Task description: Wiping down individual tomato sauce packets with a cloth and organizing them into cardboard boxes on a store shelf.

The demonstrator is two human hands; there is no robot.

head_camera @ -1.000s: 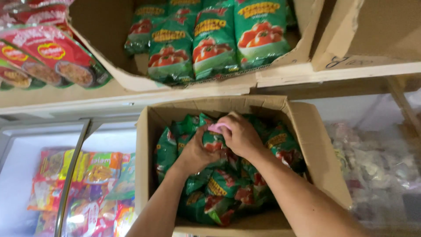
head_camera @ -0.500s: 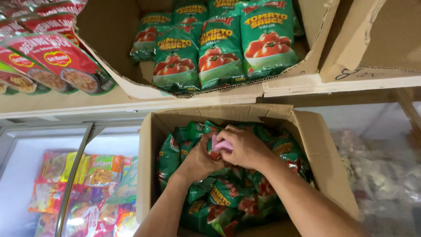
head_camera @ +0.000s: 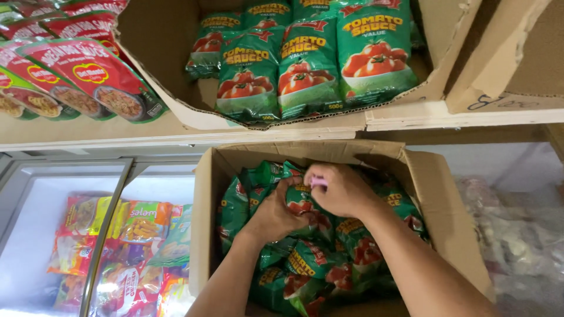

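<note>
A brown cardboard box [head_camera: 446,205] fills the lower centre, packed with green sauce pouches [head_camera: 305,258]. More green pouches [head_camera: 311,64] stand upper centre; red pouches [head_camera: 88,76] upper left. Inside the box, the left hand [head_camera: 276,214] curls around a pouch, and the right hand [head_camera: 341,189] pinches a small pink object [head_camera: 318,182].

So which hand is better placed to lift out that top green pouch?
Probably the left hand: it already grips a green pouch in the cardboard box. The right hand pinches a small pink object.
</note>
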